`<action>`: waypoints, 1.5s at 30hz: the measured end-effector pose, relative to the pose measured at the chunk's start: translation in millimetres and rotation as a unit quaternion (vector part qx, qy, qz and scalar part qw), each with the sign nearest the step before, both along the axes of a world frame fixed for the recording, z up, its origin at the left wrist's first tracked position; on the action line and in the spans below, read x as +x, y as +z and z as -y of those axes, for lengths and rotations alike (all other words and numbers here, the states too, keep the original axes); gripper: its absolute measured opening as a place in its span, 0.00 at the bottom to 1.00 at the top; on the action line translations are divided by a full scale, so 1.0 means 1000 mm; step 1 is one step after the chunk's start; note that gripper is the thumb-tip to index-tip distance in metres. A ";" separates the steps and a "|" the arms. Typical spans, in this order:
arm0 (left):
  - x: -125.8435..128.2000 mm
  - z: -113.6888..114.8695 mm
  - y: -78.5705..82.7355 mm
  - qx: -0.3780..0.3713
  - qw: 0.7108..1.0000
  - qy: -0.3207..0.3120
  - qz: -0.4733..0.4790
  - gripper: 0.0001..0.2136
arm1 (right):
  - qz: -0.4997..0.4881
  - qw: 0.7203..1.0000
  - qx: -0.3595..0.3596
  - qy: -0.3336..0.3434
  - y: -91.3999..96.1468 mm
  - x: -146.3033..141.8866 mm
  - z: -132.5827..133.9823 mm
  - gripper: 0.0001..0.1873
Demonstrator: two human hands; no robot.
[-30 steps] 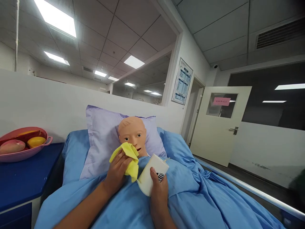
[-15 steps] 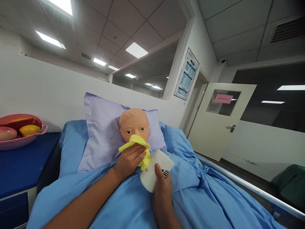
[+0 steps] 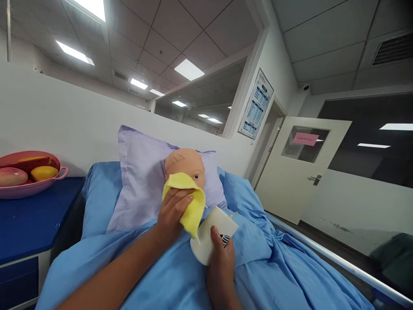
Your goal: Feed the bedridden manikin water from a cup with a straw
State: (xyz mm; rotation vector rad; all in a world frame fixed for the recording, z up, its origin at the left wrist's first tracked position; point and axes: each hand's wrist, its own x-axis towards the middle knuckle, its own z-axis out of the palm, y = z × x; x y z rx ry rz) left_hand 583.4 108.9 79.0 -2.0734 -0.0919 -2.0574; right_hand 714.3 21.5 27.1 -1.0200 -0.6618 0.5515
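A mannequin (image 3: 184,160) lies in bed with its head on a lilac pillow (image 3: 138,181). My left hand (image 3: 172,213) grips a yellow cloth (image 3: 193,211) in front of the mannequin's lower face. The cloth hides its mouth, nose and one eye; whether it touches the face I cannot tell. Lower and to the right, my right hand (image 3: 222,258) is wrapped round a white cup (image 3: 206,237) with a black striped mark. The cup is tilted, and its inside is not visible. A blue quilt (image 3: 161,280) covers the mannequin's body below the hands.
On the left, a pink basket (image 3: 19,191) of fruit stands on a blue-topped bedside cabinet (image 3: 29,224). A metal bed rail (image 3: 338,262) runs along the right side. Beyond it are an open door (image 3: 290,185) and a dark green object (image 3: 393,262).
My left hand has shifted slightly back from the face, and the cloth has unfolded and risen, now covering one eye. The cup stays nearly in place. The whole view has shifted a little.
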 end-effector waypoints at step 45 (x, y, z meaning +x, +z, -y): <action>-0.087 0.075 -0.134 -0.777 0.486 -0.360 0.174 0.21 | 0.125 0.989 -0.072 -0.039 0.003 -0.018 0.012 0.32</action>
